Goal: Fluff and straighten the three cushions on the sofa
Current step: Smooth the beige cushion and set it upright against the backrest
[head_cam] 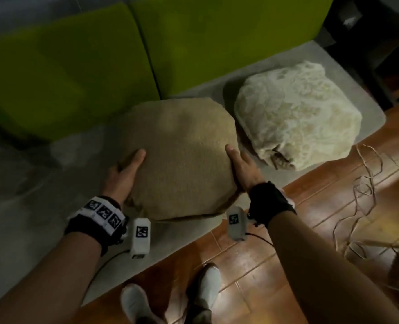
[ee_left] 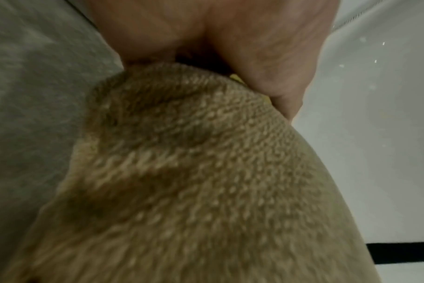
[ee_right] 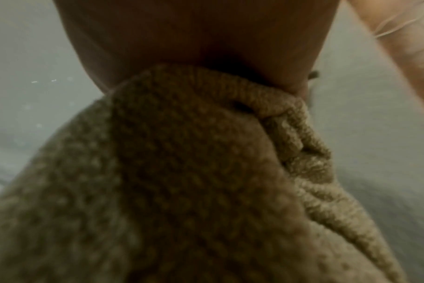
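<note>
A tan knitted cushion point(head_cam: 182, 155) lies over the front of the grey sofa seat point(head_cam: 30, 195). My left hand point(head_cam: 123, 174) grips its left edge, thumb on top and fingers underneath. My right hand point(head_cam: 242, 167) grips the right edge the same way. The left wrist view shows the tan cushion point(ee_left: 194, 181) pinched in my left hand point(ee_left: 230, 47). In the right wrist view the tan cushion point(ee_right: 194, 181) bunches at a folded seam under my right hand point(ee_right: 194, 38). A cream lacy cushion point(head_cam: 296, 113) lies flat on the seat to the right, apart from the tan one.
Two green back cushions point(head_cam: 65, 71) point(head_cam: 228, 38) stand along the sofa's rear. A wooden floor point(head_cam: 252, 265) runs in front, with a tangled thin cord point(head_cam: 362, 195) at the right. My white shoes point(head_cam: 135, 302) stand close to the seat's front edge.
</note>
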`<state>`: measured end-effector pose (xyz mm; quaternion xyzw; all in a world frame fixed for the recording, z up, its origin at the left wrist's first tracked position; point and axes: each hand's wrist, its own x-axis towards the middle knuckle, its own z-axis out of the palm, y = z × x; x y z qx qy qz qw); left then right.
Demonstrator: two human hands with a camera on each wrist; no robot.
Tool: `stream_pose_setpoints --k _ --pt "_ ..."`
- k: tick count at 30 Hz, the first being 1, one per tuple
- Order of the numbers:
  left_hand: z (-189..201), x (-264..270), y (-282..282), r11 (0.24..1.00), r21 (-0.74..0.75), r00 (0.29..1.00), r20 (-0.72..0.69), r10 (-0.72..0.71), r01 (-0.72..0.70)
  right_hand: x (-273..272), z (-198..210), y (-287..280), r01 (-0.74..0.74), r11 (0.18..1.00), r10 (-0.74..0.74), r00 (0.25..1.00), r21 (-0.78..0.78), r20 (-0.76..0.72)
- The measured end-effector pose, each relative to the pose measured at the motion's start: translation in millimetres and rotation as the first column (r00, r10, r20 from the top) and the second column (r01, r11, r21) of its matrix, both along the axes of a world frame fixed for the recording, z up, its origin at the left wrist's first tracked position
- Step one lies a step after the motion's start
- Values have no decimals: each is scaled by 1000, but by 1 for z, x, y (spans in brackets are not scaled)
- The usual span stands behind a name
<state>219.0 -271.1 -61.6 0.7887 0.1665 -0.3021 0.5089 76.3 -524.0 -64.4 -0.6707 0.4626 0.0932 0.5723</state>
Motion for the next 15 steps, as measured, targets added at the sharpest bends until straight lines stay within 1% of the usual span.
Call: stream_pose_setpoints --k 2,3,5,7,10,12,14,15 --pt "6 -17 11 990 -39 989 49 137 -135 16 11 -5 -64 998 65 997 -20 45" --pt "7 -27 17 983 -53 980 84 181 -177 24 15 -6 -93 995 94 993 -29 67" --pt "8 -47 27 974 -95 967 136 217 -206 39 19 -7 -137 989 142 985 -55 99" --pt "-1 -56 35 975 -105 966 154 210 -195 50 15 -7 -163 984 168 982 -68 88" --pt "-23 -48 45 989 -41 984 102 149 -145 52 -4 -4 -218 976 216 974 -30 -64" --pt "-36 -39 51 995 -44 990 106 88 -84 47 -18 0 -235 972 230 963 -23 -138" --pt "-41 -37 57 999 -28 991 129 26 -23 38 -23 4 -204 978 197 970 -36 -142" --pt "-44 -38 62 1000 -28 990 142 17 -13 32 -24 6 -183 983 177 975 -32 -131"
